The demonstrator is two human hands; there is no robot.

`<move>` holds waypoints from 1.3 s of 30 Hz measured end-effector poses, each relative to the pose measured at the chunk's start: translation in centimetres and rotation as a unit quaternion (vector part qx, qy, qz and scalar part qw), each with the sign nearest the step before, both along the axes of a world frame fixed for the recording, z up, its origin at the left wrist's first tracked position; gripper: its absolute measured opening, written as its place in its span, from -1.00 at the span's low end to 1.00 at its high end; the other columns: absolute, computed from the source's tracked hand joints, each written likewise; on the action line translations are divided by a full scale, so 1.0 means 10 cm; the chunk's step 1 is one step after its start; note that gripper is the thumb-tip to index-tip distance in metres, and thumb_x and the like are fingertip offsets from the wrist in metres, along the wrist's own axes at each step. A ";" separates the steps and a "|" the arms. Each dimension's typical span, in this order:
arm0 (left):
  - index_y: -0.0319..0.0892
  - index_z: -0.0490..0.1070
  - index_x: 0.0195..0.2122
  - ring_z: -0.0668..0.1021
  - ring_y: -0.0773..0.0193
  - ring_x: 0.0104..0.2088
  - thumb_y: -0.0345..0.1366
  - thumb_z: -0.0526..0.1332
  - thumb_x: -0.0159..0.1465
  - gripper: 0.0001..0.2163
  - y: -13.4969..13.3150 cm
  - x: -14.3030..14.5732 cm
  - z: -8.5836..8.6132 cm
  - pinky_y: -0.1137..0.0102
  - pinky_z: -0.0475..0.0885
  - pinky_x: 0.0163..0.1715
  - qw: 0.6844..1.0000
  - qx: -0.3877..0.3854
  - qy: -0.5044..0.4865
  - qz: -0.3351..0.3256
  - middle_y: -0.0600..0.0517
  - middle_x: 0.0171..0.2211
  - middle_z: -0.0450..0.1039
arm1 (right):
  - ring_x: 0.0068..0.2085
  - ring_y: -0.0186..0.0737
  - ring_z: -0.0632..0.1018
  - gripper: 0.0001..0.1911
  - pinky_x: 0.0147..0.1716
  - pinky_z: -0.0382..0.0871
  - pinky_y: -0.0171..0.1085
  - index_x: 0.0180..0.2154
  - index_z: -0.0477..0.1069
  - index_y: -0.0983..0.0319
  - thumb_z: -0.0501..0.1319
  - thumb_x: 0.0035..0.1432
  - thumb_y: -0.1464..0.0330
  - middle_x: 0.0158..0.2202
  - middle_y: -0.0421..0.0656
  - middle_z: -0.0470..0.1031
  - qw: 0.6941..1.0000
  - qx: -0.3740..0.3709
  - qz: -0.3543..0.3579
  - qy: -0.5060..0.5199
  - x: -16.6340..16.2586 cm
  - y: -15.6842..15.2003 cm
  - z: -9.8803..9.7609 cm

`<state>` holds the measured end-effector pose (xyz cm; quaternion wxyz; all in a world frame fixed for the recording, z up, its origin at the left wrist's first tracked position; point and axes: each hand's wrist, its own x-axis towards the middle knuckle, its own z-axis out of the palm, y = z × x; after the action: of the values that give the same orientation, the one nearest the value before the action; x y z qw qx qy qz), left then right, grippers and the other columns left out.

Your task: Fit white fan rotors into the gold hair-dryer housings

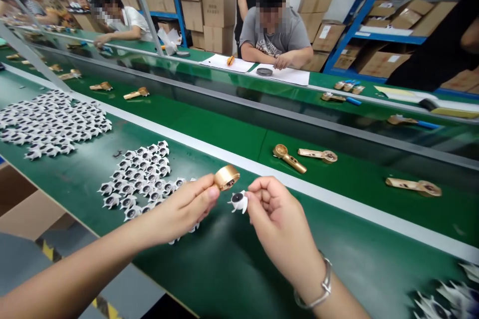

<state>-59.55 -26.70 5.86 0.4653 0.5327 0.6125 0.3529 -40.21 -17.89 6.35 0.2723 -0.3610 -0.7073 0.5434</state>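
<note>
My left hand (196, 203) is closed round the handle of a gold handheld fan body (226, 176); its round head sticks out past my fingers, and the handle is mostly hidden. Between the thumb and fingers of my right hand (275, 214) is a small white fan blade (238, 201) with a dark round centre. The blade is just below and right of the gold head, apart from it. Left of and partly behind my left hand, several more white fan blades (144, 169) lie on the green table (224, 269).
A larger spread of white blades (56, 117) lies at the far left, and more (449, 299) at the lower right corner. Gold fan bodies (290, 158) rest on the green belt (355, 189) beyond a white strip (337, 199). Across the line sits a person in grey (275, 35).
</note>
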 end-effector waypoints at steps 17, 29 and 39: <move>-0.11 0.18 -0.23 0.40 0.23 -0.46 -0.06 -0.12 0.47 -0.73 0.02 0.23 0.13 0.36 0.18 -0.42 0.960 0.041 0.264 -0.085 0.09 -0.42 0.34 | -0.58 -0.38 0.24 -0.80 -0.59 0.10 -0.39 -0.16 0.09 0.08 0.13 0.24 0.34 -0.59 -0.42 0.29 0.987 -0.132 -0.060 0.075 0.07 -0.02 0.02; -0.25 0.39 -0.11 0.57 0.19 -0.31 -0.05 -0.06 0.47 -0.62 1.09 -0.69 -0.06 0.26 0.47 -0.26 0.903 0.026 0.424 0.067 -0.03 -0.29 0.50 | -0.30 -0.17 0.54 -0.85 -0.26 0.42 -0.19 -0.25 0.39 0.22 0.06 0.21 0.41 -0.34 -0.10 0.50 0.992 -0.065 0.088 -0.054 -0.53 0.13 -0.73; -0.19 0.33 0.17 0.47 -0.01 0.11 -0.19 0.22 0.37 -0.62 2.11 -0.97 -0.14 -0.04 0.43 0.07 0.811 0.028 0.546 0.208 -0.15 0.18 0.34 | -0.18 -0.21 0.55 -0.87 -0.14 0.45 -0.14 -0.16 0.49 0.27 0.20 0.31 0.39 -0.12 -0.12 0.53 0.954 0.126 0.168 -0.213 -1.11 0.10 -0.82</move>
<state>-69.27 -5.58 4.44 -0.0447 0.5103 0.8518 0.1092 -51.31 -16.91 -1.84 0.0635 -0.3067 -0.8620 0.3986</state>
